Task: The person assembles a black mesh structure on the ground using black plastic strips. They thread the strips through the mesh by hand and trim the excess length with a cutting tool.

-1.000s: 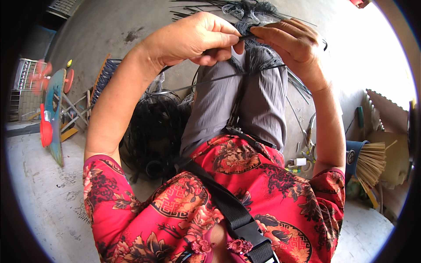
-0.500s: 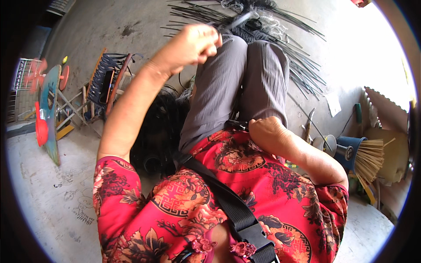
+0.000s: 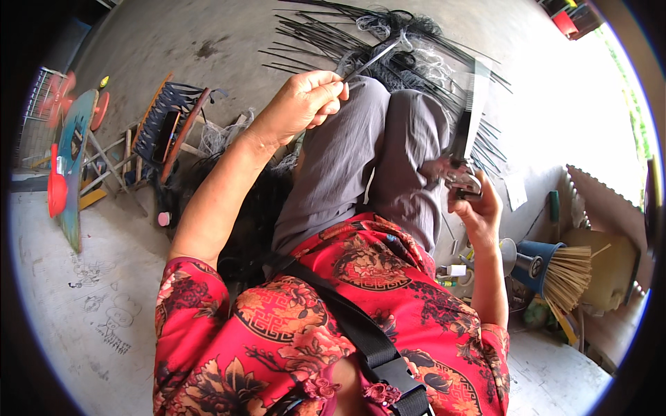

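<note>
My left hand (image 3: 305,104), closed, hovers by my left knee with a slender grey strip (image 3: 374,59) in its pinch; the strip's exact kind I cannot tell. Its far end lies over a tangle of black strands and pale netting (image 3: 409,55). Out beyond my right thigh, my right hand (image 3: 482,208) is closed round the lower part of a metal tool (image 3: 463,173). A long, narrow, pale-and-dark strip rises from that tool, smeared by motion, so its kind does not show. My grey trousers (image 3: 326,159) lie between the two hands.
Many thin black rods (image 3: 312,35) lie on the floor ahead. At left stand a low folding seat (image 3: 156,139) and a teal board (image 3: 76,152) with red parts. At right a blue container (image 3: 538,267) holds wooden sticks (image 3: 576,267). Black material (image 3: 243,201) lies beside my left leg.
My right hand has moved from my waist outward and forward, and the metal tool now shows in it. The left hand is slightly lower in the picture, still gripping the strip.
</note>
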`<state>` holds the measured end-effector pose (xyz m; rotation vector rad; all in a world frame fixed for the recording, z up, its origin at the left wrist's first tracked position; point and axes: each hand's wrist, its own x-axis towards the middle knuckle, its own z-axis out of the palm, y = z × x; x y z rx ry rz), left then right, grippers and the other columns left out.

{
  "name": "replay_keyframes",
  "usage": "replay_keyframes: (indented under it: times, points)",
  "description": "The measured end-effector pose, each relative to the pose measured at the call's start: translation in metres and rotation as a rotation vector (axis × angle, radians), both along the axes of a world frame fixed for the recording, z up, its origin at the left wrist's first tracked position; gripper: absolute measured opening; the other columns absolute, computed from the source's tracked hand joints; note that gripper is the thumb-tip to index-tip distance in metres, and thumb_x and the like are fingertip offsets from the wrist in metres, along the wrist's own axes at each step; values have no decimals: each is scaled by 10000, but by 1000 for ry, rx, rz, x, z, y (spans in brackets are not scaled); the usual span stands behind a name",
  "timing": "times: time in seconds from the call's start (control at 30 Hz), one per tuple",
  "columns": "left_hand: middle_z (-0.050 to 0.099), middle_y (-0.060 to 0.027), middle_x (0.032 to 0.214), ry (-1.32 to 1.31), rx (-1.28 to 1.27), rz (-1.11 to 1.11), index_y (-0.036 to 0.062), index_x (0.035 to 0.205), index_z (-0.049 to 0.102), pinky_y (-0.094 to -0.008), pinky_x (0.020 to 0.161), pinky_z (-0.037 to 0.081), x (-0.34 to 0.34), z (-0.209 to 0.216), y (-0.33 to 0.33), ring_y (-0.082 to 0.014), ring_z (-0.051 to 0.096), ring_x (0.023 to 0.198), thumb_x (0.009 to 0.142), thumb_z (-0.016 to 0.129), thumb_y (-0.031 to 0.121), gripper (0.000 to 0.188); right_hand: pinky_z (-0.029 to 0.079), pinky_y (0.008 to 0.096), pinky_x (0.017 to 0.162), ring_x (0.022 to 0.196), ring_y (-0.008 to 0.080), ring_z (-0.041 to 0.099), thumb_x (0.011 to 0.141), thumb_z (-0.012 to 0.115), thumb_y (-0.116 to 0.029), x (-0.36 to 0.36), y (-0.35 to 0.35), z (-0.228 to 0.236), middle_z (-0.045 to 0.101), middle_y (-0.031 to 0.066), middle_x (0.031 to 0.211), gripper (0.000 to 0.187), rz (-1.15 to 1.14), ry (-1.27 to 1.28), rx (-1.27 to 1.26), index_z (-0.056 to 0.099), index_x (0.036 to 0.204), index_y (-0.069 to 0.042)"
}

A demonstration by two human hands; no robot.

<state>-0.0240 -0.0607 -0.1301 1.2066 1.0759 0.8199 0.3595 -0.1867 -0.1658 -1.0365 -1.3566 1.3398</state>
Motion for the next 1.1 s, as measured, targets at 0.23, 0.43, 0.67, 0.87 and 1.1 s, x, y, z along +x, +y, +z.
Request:
replay_keyframes:
  times: [0.23,0.43,0.67,0.87,1.1]
  points:
    - [422,127,747,-24,-39,-57,91,1106,679,-204,504,205,29,4,3,17,268,590,1193,584,265,217,430,298,711,784,121,466,1065,807,-160,-26,86,-38,535,-2,877,199,-264,-258,132,660,1082,-27]
    - [421,130,742,-54,-71,-58,89,1070,668,-208,500,204,50,1,6,19,291,576,1201,584,292,256,432,286,736,826,112,490,1035,847,-125,-11,89,-62,547,-11,904,200,-315,-116,50,662,1020,-50]
    - [377,133,743,-60,-86,-69,-4,1298,725,-196,500,213,70,-3,12,17,274,606,1209,567,260,320,466,288,712,775,102,555,1032,842,-168,14,44,-142,643,2,948,287,-402,-304,6,682,1245,-61]
    - [383,135,746,-38,-56,-71,11,1244,742,-205,510,207,73,-13,18,20,280,606,1197,590,265,301,491,276,682,748,82,602,1065,799,-171,11,59,-107,665,-15,891,239,-412,89,34,704,1235,-33]
    - [378,142,734,-54,13,-42,26,1232,750,-211,518,218,71,10,3,19,287,612,1197,597,251,274,452,262,625,686,55,561,1110,720,-177,-3,88,-85,636,-41,806,159,-288,-57,102,741,1153,-25]
